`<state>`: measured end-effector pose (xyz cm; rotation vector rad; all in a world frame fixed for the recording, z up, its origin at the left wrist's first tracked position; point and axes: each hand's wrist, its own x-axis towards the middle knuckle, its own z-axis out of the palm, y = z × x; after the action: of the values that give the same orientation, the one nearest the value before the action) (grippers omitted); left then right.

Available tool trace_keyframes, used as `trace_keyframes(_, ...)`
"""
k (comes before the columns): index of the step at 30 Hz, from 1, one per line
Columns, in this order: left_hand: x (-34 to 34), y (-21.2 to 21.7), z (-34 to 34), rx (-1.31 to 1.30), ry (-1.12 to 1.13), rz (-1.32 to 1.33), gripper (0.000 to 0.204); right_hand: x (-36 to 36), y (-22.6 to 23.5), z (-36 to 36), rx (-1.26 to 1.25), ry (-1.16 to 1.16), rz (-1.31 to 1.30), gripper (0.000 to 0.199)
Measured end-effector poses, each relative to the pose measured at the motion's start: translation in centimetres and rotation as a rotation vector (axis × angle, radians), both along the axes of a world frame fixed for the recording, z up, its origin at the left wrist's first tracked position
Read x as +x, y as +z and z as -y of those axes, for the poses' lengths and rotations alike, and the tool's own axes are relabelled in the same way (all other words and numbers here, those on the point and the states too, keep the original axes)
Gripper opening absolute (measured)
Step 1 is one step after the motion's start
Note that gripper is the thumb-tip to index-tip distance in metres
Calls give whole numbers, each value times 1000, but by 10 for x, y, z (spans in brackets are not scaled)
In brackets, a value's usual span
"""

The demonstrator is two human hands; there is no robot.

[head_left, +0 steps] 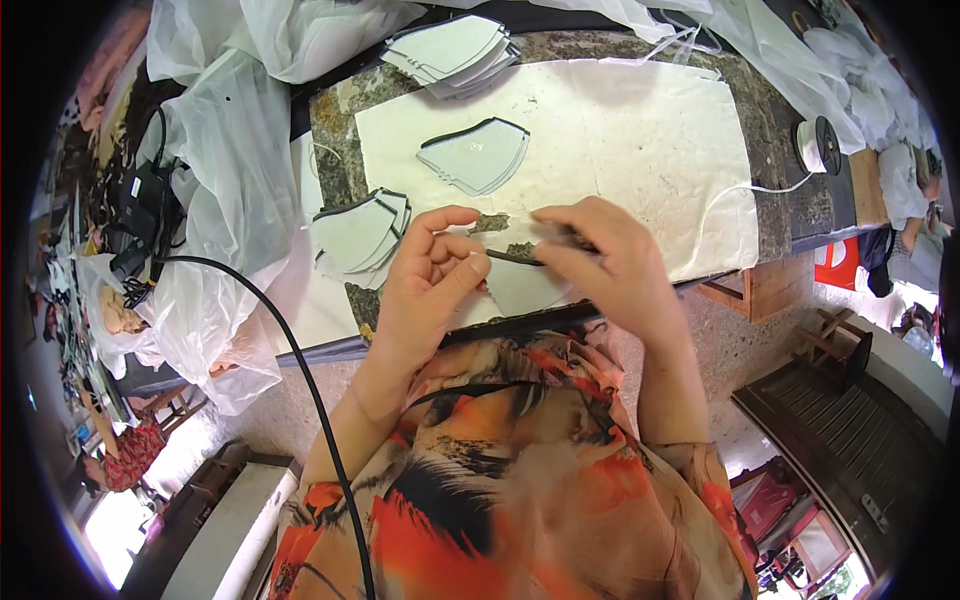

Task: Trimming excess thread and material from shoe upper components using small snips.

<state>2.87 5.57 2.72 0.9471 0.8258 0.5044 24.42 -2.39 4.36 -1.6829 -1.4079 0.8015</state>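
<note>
Head view shows us bent over the desk (pixel 770 215), both hands meeting at its near edge over one pale grey fan-shaped fabric piece (pixel 520 285) with a dark trimmed edge; our left hand (pixel 432 270) has its fingers (pixel 462 275) curled and pinched on the piece's left end, and our right hand (pixel 600 255) has its fingers closed on the dark edge strip from above, so both grip the same piece; it lies on the white cloth sheet (pixel 620 130) spread over the desk, partly hidden under our hands. We judge the work to be partway: a small stack of like pieces (pixel 362 230) sits just left of the left hand, a single piece (pixel 475 155) lies apart further up the sheet, and a bigger stack (pixel 455 55) rests at the far edge; which of these are finished we cannot tell. A spool of white cord (pixel 818 145) stands at the right, its cord trailing onto the sheet; a black cable (pixel 290 350) hangs off the left side.
</note>
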Motion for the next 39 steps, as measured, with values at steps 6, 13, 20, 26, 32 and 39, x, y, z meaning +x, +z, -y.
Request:
trace_keyframes(6, -11, -5, -3, 35, 29, 57, 43, 15, 15, 10, -319, 98, -215, 25)
trace_keyframes(13, -9, 16, -20, 275, -217, -190, 32, 11, 13, 8, -310, 164, -193, 25)
trace_keyframes(20, 17, 40, -26, 512, -493, -414, 16, 9, 16, 8, -324, 187, -213, 24)
trace_keyframes(26, 9, 27, -26, 334, -421, -345, 20, 10, 14, 6, -379, 114, -364, 26)
trace_keyframes(32, 18, 37, -35, 679, -580, -341, 18, 6, 10, 5, -293, 195, -267, 21)
trace_keyframes(39, -1, 38, -37, 40, -482, -366, 17, 11, 49, 37, -213, 135, 8, 16)
